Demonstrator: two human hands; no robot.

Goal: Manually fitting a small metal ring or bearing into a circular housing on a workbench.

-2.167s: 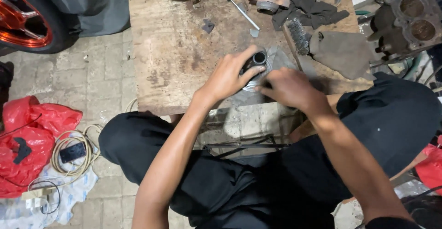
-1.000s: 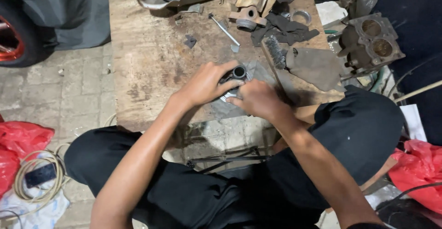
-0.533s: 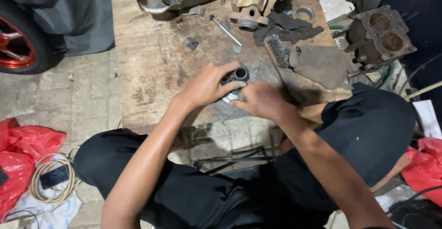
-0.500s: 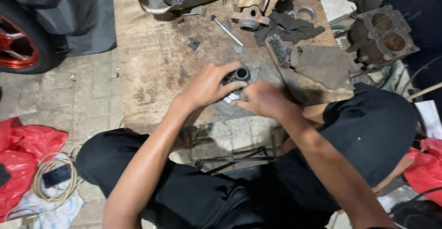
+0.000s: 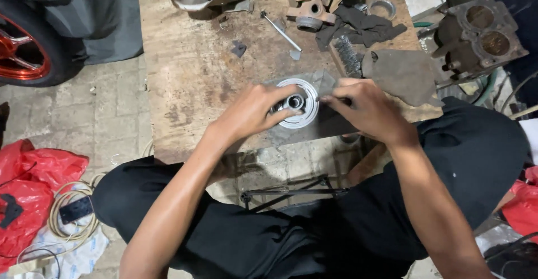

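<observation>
**Both hands at round metal part, bench edge**

Round silver-grey metal part [image 5: 296,111], disc-shaped w/ dark centre bore, is seen lying flat on a grey cloth [image 5: 325,123] at near edge of wooden bench [image 5: 190,88], approx. centre of view.

L hand [image 5: 246,116]: forearm brought in from lower left, wrist bent slightly, palm down. Fingers curled and clamped on the part's left rim; thumb laid along its near side.

R hand [image 5: 367,111]: forearm angled in from lower right, back of hand up. Fingers closed together round a thin dark tool [image 5: 330,98], only its tip showing, pointed toward the part's right edge. Contact w/ part cannot be told.

Also noted: wire brush [image 5: 346,56] just behind R hand, dark rags [image 5: 358,26], engine block w/ two bores [image 5: 482,32] at far right, red wheel [image 5: 22,49] at left.
</observation>
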